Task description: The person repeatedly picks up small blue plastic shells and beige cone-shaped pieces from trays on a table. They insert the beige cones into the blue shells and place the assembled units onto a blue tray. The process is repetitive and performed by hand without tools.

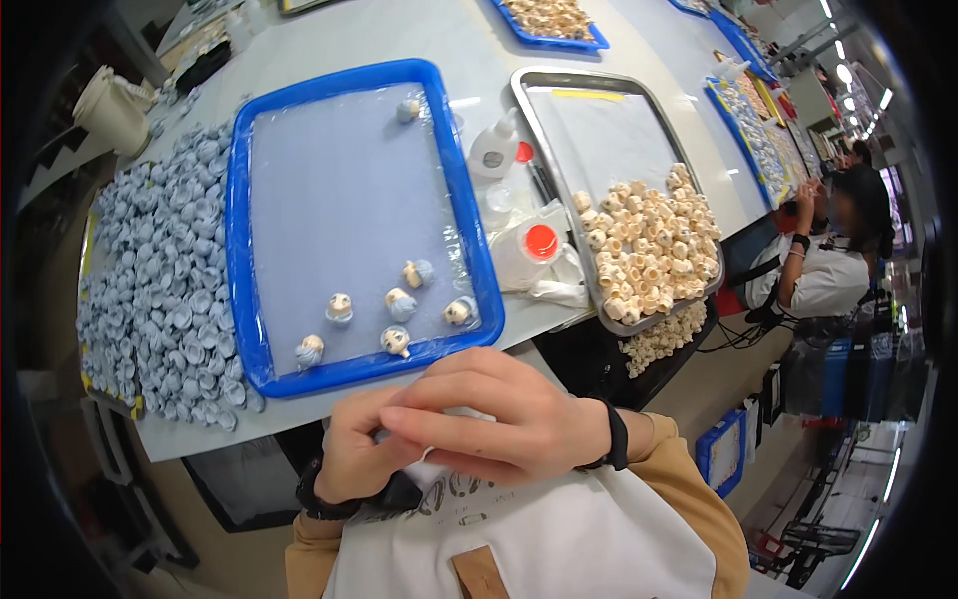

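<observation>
My left hand [361,449] and my right hand [504,414] are pressed together just in front of the blue tray's near edge. The right hand's fingers curl across and over the left hand's. Both are closed, and whatever lies between them is hidden. Beyond them, the blue tray [365,383] carries several small doll heads with pale faces and blue hair. One doll head [395,341] lies near the front rim, and another blue-haired piece [407,111] sits alone at the far right corner.
Left of the tray spreads a heap of blue cup-shaped hair pieces [165,270]. To the right, a metal tray [532,100] holds cream-coloured hollow head pieces [654,245]. Between the trays stand a white squeeze bottle [493,150] and a red-topped jar [521,258]. Another person [823,260] sits at far right.
</observation>
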The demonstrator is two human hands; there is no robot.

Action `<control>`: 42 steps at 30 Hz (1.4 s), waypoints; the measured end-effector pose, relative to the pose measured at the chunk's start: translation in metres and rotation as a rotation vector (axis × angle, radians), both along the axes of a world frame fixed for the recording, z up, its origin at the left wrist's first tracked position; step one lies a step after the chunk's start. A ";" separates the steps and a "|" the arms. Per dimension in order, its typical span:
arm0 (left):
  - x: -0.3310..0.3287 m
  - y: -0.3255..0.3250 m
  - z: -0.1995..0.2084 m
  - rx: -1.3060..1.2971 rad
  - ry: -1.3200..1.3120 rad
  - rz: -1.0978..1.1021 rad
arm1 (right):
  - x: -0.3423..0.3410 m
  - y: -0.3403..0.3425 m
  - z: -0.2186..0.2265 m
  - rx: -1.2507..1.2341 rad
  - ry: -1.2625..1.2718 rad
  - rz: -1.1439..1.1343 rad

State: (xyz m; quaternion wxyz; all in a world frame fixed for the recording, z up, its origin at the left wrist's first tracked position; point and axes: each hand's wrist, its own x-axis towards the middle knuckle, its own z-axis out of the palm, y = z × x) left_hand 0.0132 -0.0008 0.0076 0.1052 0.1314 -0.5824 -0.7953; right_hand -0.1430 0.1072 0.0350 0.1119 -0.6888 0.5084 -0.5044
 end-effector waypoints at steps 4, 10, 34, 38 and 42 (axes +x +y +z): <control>-0.006 0.003 -0.008 0.006 0.108 0.033 | 0.000 0.000 0.001 0.025 -0.089 -0.008; -0.002 0.005 -0.007 0.192 0.031 -0.044 | 0.000 -0.002 -0.004 -0.029 -0.202 -0.090; -0.008 0.004 -0.012 0.082 0.206 0.227 | -0.085 0.012 0.014 0.309 0.231 -0.603; -0.011 0.006 -0.004 0.205 0.153 0.174 | -0.087 0.011 0.013 0.307 0.277 -0.577; -0.011 0.007 -0.006 0.126 0.074 0.178 | -0.087 0.012 0.011 0.305 0.278 -0.596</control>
